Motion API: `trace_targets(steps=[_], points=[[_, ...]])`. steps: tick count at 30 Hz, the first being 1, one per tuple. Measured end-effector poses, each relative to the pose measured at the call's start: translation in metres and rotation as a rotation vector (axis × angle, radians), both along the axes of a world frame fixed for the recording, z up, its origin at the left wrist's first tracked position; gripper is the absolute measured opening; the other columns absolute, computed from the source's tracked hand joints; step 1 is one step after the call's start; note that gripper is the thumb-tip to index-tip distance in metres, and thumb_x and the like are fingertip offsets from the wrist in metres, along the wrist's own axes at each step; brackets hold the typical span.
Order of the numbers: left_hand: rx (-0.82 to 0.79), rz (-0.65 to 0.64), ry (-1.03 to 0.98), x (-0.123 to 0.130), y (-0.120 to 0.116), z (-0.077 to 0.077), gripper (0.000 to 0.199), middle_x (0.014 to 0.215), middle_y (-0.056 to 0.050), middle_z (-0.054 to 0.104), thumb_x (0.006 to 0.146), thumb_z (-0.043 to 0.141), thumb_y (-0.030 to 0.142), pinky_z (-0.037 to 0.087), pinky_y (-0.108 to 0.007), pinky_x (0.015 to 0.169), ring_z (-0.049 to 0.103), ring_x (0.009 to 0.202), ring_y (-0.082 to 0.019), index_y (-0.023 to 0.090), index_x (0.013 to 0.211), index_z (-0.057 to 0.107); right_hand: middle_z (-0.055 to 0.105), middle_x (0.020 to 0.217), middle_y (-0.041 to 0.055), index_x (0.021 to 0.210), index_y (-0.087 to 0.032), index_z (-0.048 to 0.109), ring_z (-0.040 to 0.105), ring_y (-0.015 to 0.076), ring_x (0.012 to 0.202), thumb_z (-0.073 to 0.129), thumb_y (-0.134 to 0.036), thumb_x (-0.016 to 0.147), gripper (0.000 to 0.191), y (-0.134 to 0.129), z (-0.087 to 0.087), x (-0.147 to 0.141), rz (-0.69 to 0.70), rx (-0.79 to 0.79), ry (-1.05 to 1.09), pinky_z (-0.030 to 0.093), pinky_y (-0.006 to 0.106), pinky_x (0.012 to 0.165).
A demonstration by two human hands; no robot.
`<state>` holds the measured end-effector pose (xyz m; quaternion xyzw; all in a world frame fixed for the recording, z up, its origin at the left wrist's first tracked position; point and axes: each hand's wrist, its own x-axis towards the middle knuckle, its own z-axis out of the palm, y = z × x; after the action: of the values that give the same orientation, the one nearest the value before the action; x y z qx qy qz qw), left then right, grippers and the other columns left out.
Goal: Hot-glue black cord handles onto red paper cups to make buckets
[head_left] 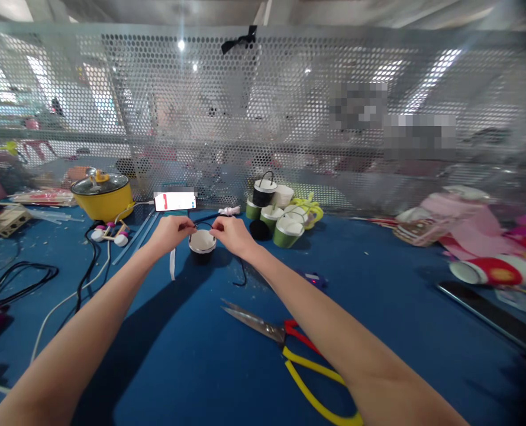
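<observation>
A small bucket (202, 255), black outside with a white rim and inside, stands on the blue table between my hands. Its thin black handle (204, 224) arches over the opening. On the left side of the rim, my left hand (173, 232) pinches the handle with closed fingers. My right hand (235, 234) closes its fingertips on the opposite end of the same handle. Whether the handle is fixed at both sides is too small to tell. A loose black cord (244, 273) lies just below my right hand, and a white strip (173, 264) lies left of the bucket.
Large scissors (263, 325) with red and yellow handles lie open, partly under my right forearm. More small buckets (288, 231) cluster behind to the right. A phone (175, 201) with a lit screen and a yellow pot (103, 195) stand before the perforated screen (227, 130). Cables (74, 284) run at left.
</observation>
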<state>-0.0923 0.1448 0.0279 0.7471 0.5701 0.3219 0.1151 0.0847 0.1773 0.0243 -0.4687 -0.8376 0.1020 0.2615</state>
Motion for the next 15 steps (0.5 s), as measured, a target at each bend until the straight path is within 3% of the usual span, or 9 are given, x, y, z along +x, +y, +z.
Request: trace_targets(steps=[9,13,15], points=[[-0.027,-0.058,0.006,-0.002,0.004,-0.004,0.017,0.065,-0.002,0.062,0.073,0.052,0.027,0.038,-0.025,0.057,0.052,0.059,-0.014,0.014,0.073,0.064,0.063,0.069,0.0027,0.072,-0.017,0.059,0.056,0.0151,0.066,0.056,-0.015,0.075,0.004,-0.003,0.003,0.002,0.001,-0.003,-0.077,0.036,0.023,0.059],[-0.069,-0.163,-0.016,-0.012,0.003,-0.005,0.02,0.089,-0.008,0.063,0.072,0.054,0.028,0.044,-0.029,0.067,0.057,0.08,-0.018,0.015,0.084,0.062,0.063,0.069,0.0027,0.072,-0.017,0.058,0.056,0.0146,0.065,0.056,-0.013,0.075,0.005,-0.003,0.004,0.002,0.008,-0.004,-0.083,0.035,0.023,0.059],[-0.112,-0.229,-0.032,-0.016,0.002,-0.007,0.03,0.101,-0.009,0.062,0.066,0.061,0.028,0.047,-0.029,0.07,0.058,0.089,-0.019,0.017,0.094,0.06,0.063,0.069,0.0027,0.072,-0.017,0.058,0.055,0.0144,0.065,0.056,-0.013,0.074,0.005,-0.003,0.005,0.001,0.012,-0.007,-0.081,0.035,0.023,0.058]])
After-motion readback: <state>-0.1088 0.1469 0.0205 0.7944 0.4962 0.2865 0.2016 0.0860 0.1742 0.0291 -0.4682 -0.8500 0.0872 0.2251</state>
